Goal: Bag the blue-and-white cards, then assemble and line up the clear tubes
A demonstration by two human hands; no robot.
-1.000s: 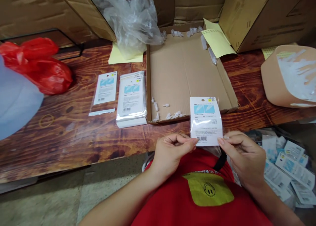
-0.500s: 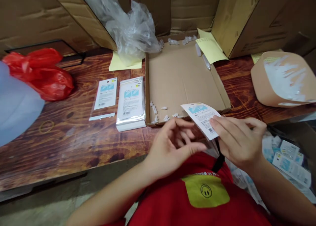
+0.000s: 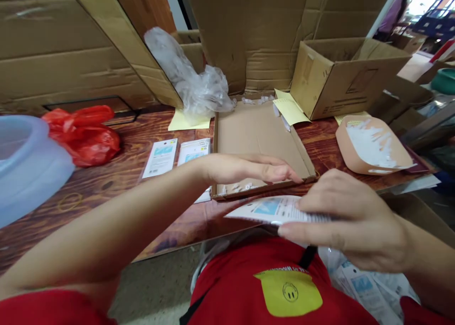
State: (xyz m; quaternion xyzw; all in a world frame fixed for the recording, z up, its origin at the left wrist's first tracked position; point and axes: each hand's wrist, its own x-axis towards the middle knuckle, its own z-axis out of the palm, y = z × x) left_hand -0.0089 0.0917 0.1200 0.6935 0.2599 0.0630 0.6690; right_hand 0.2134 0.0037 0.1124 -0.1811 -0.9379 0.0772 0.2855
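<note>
**Reaching into the tray for small parts**

While the right hand (image 3: 351, 225) holds a flat label packet (image 3: 273, 210) level over the lap, fingers pinching its edge, the left hand (image 3: 256, 168) stretches over the cardboard tray (image 3: 259, 130) on the bench (image 3: 117, 173), fingers extended together, holding nothing. Looks like the pick-up step: next needs a fine pinch on those tiny white plastic pieces (image 3: 241, 187) by the tray's near wall.

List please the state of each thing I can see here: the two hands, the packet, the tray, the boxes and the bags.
Right hand: closed on the packet.
Packet: held nearly flat, above the table edge.
Left hand: open, fingers extended over the cardboard tray.
Cardboard tray: open, small white parts at its near edge.
Cardboard box: open.
Red bag: crumpled.
Beige tub: tilted, holding white pieces.
</note>
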